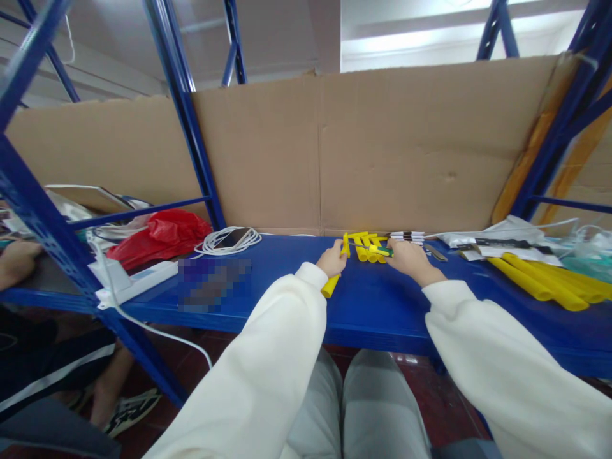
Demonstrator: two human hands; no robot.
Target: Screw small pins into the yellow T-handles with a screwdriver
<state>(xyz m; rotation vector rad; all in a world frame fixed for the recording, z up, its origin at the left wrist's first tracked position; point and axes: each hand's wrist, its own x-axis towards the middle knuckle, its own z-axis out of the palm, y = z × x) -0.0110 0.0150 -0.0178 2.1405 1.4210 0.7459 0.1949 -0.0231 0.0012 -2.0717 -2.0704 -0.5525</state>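
Observation:
My left hand (333, 259) is closed around a yellow tube (331, 287), whose lower end sticks out below the fingers toward the table's front edge. In my right hand (410, 260) is a screwdriver (378, 250) with a yellow and green handle. Its thin shaft points left and reaches the upper end of the tube by my left hand; I cannot tell whether the tip is inside or only touching. Just behind the screwdriver, several short yellow tubes (362, 255) lie side by side on the blue table (377, 312).
Longer yellow tubes (540, 284) lie at the right beside plastic bags (509, 229). Small black-and-white pieces (406, 236) sit behind my right hand. Leftward are a coiled white cable (210, 242), a red bag (167, 236) and a power strip (143, 280). Another person's hand (19, 261) shows far left.

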